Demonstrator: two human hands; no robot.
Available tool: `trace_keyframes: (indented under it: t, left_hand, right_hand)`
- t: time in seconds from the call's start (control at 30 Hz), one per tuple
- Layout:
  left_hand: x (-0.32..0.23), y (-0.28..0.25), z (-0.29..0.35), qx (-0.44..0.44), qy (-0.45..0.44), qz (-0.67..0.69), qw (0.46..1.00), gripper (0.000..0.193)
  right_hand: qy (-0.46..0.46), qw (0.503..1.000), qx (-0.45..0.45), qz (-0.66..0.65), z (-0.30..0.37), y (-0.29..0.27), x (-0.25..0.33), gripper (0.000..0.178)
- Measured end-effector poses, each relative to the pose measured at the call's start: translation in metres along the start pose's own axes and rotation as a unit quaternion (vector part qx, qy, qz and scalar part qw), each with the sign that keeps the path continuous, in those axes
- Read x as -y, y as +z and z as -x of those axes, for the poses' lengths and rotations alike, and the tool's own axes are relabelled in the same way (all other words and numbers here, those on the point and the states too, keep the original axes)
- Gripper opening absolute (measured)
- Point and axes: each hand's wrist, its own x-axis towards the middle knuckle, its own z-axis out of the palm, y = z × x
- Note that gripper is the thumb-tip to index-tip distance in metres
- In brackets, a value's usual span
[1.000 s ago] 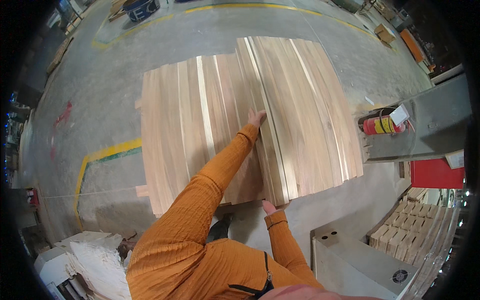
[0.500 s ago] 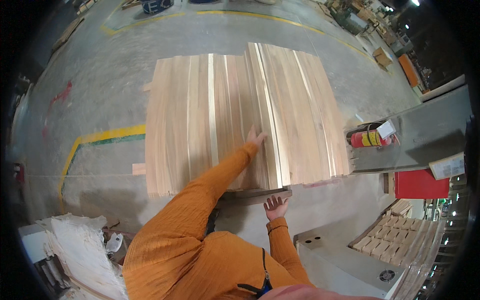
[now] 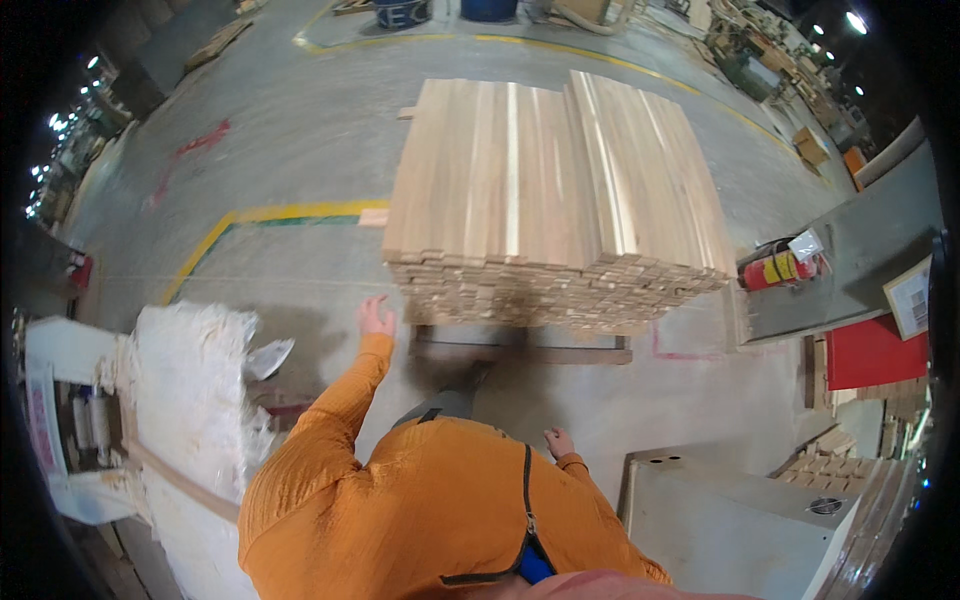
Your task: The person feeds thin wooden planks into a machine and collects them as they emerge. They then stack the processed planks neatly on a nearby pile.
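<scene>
A large stack of wooden strips (image 3: 560, 290) rests on a low wooden pallet (image 3: 520, 352) in front of me, its right part a layer higher than its left. My left hand (image 3: 376, 318) is in the air by the stack's near left corner, fingers apart and holding nothing. Low on the right, close to my body, is my right hand (image 3: 560, 442); its fingers look curled, but they are too small to make out what, if anything, is in them.
A grey metal cabinet (image 3: 740, 520) stands at my right. White ragged sheeting (image 3: 195, 390) covers something at my left. Beyond the stack's right side are a red fire extinguisher (image 3: 780, 268) and a grey panel (image 3: 850, 265). Blue drums (image 3: 488, 8) stand far off.
My left hand has come off the top of the stack and moved left. The right hand has dropped back toward my body. The stack now appears farther off, its near end face showing.
</scene>
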Motion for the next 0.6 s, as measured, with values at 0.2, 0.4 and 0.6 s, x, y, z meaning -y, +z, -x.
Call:
trace_keyframes:
  t: [0.2, 0.4, 0.6]
  left_hand:
    - [0.080, -0.172, 0.103, -0.134, -0.180, -0.132, 0.966, 0.029]
    - [0.131, -0.290, 0.154, -0.238, -0.282, -0.185, 0.911, 0.031]
    - [0.166, -0.384, 0.222, -0.283, -0.451, -0.250, 0.809, 0.049]
  right_hand:
    - [-0.194, 0.956, 0.174, 0.133, 0.034, 0.091, -0.050, 0.058]
    - [-0.169, 0.932, 0.225, 0.228, 0.036, 0.096, -0.048, 0.055]
    - [-0.181, 0.929, 0.205, 0.247, 0.045, 0.099, 0.036, 0.052]
